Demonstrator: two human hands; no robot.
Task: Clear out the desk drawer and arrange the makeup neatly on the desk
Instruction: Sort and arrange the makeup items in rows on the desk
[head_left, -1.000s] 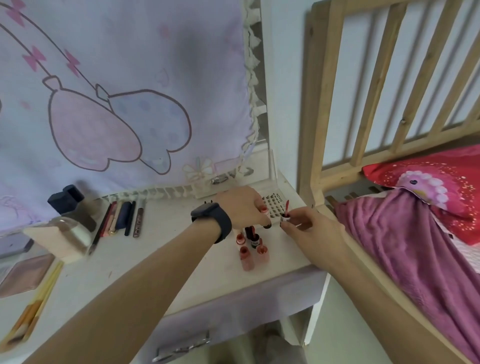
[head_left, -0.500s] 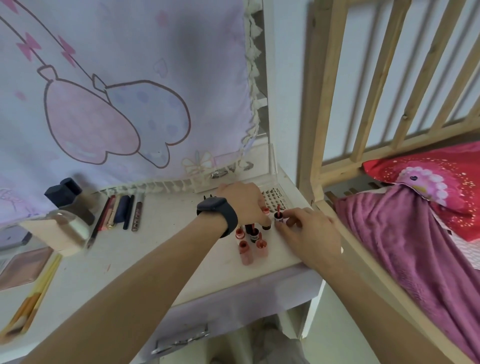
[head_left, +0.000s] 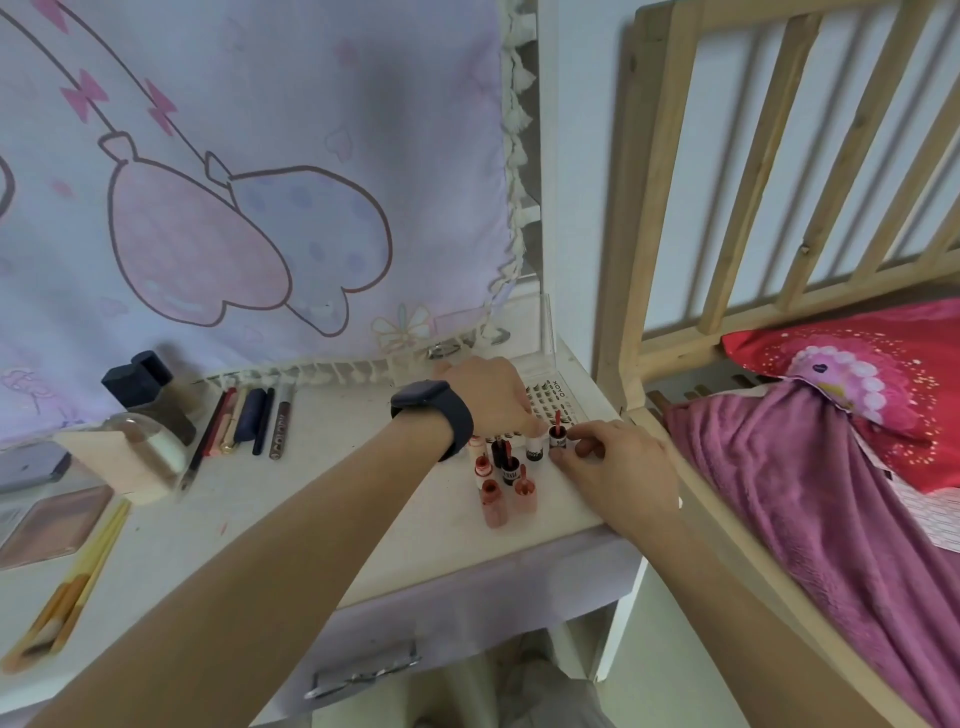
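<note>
Below and in front of the cluster of small red and pink upright tubes (head_left: 501, 483), the lilac drawer front with a metal handle (head_left: 363, 675) is showing. The cluster is standing near the right edge of the white counter (head_left: 311, 519), packed in tight rows for neatness. At the cluster's right rear, the right hand (head_left: 618, 462) is pinching a small black tube with a red cap (head_left: 557, 435), apparently seating it upright in line. Behind the cluster, the left hand (head_left: 493, 400) is curling over the rear row, probably steadying it; whether it is gripping anything cannot be determined.
</note>
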